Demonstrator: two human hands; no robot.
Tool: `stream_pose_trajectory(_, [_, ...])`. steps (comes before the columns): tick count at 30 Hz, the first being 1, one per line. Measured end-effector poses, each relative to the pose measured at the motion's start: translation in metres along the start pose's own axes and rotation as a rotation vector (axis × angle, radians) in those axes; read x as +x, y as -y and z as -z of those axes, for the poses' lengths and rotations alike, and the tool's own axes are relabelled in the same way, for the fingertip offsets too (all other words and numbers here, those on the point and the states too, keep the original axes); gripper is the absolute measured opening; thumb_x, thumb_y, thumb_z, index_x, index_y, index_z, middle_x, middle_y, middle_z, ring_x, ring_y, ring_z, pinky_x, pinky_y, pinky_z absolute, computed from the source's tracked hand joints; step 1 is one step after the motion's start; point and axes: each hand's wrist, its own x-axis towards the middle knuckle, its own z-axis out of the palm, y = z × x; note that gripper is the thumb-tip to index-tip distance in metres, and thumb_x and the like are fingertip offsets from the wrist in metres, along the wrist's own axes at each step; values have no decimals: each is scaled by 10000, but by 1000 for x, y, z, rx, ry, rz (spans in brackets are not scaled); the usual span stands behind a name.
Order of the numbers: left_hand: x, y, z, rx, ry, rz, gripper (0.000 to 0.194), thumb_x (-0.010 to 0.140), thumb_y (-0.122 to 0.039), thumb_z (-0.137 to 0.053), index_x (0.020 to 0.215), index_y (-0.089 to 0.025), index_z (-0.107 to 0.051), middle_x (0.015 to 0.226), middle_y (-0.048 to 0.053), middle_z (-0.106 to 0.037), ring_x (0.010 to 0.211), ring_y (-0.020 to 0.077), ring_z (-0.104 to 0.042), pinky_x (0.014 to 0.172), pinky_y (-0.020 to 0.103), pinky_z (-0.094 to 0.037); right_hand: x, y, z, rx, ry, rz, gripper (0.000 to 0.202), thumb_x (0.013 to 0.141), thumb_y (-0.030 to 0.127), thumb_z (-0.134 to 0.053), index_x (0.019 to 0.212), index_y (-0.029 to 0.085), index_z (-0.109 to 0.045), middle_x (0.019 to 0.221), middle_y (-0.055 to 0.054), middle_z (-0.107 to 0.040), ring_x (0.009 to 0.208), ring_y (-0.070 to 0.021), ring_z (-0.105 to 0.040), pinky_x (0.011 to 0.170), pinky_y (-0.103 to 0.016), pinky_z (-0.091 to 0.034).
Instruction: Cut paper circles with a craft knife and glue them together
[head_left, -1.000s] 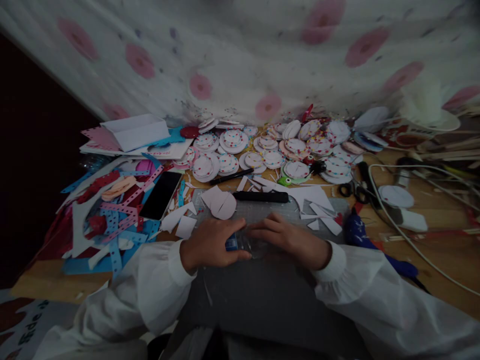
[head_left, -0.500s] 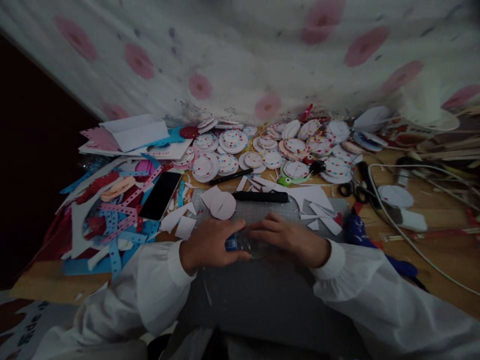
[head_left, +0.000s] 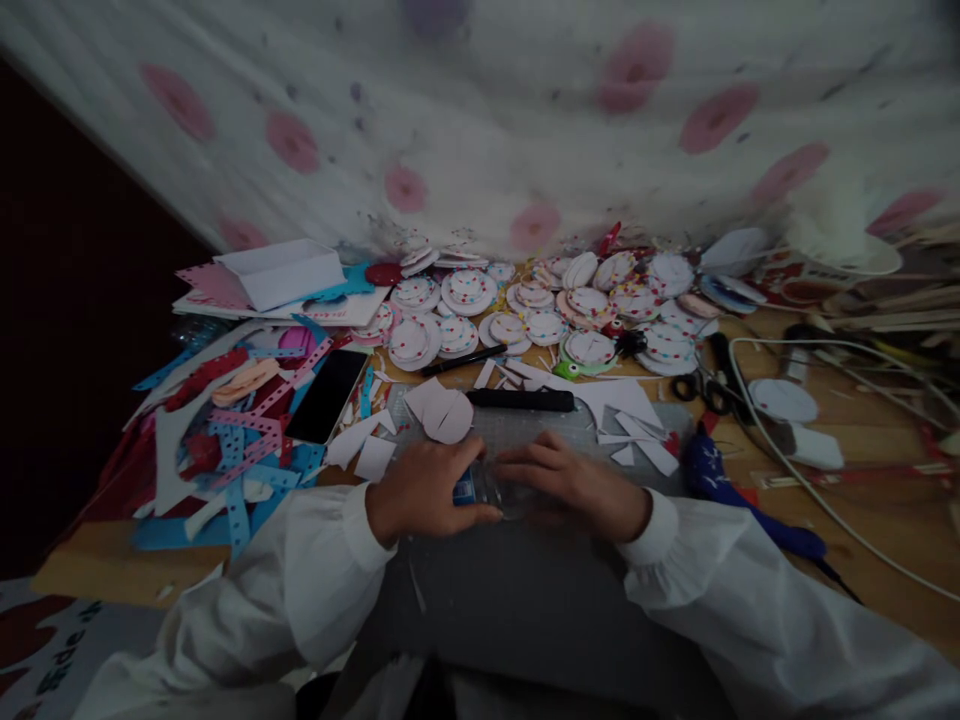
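A small clear plastic container with a blue label (head_left: pixel 465 488) lies low over the grey cutting mat (head_left: pixel 517 590), partly covered by my hands. My left hand (head_left: pixel 427 488) is closed around its left end, thumb and forefinger on either side. At the other end is my right hand (head_left: pixel 574 485), its fingers laid over the container and its thumb side smeared by motion. Just behind the hands are a round pale paper piece (head_left: pixel 448 415) and a black rod-like tool (head_left: pixel 521 400). What lies under my right palm is hidden.
Several layered paper discs with coloured dots (head_left: pixel 469 290) fill the back. A phone (head_left: pixel 326 395) and coloured strips (head_left: pixel 240 450) lie left. To the right are scissors (head_left: pixel 701 390), a blue glue gun (head_left: pixel 750 510) and a white cable (head_left: pixel 810 480). Paper scraps (head_left: pixel 637 430) litter the mat.
The view has shifted slightly, so the table appears a little lower. My hands stay at the container in nearly the same pose, the right one still blurred.
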Motion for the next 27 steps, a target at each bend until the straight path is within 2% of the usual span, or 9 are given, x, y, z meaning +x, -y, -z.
stream_pose_trajectory(4, [-2,-2,-1,31,-7,2,572,807,-672,-513,1080,-171,-481,939,101,-674,882,320,-664,685,366,-468,-1,5,0,15,-11,-76,631,824,272,-685,1395,188,-428,1241,-142,-588,1026,-249,-525,899,-448,-457])
stream_pose_trajectory(9, [-5,-7,-4,102,-31,-24,544,836,-619,-514,1090,-137,-492,917,118,-677,861,313,-662,700,385,-482,2,5,-2,0,-38,-101,792,717,242,-779,1403,138,-397,1260,-170,-576,1115,-284,-520,948,-479,-437])
stream_pose_trajectory(14, [-18,-18,-14,216,-99,-86,507,884,-552,-478,1127,-108,-510,950,147,-664,889,318,-643,741,423,-491,9,9,-3,-48,70,-106,766,652,234,-815,1326,107,-475,1219,-159,-612,1061,-272,-548,928,-433,-463])
stream_pose_trajectory(19, [-27,-27,-25,353,-134,-116,542,916,-507,-438,1202,-52,-500,987,192,-649,900,332,-630,774,454,-489,10,21,-10,-162,71,-149,672,708,155,-748,1318,114,-471,1222,-147,-614,1045,-263,-564,907,-414,-482])
stream_pose_trajectory(27, [-16,-17,-13,320,-68,-141,500,933,-520,-399,1150,-84,-509,937,160,-666,870,310,-648,735,416,-491,11,15,-11,-85,115,-225,707,659,237,-798,1279,125,-476,1188,-129,-597,1079,-279,-569,920,-402,-480])
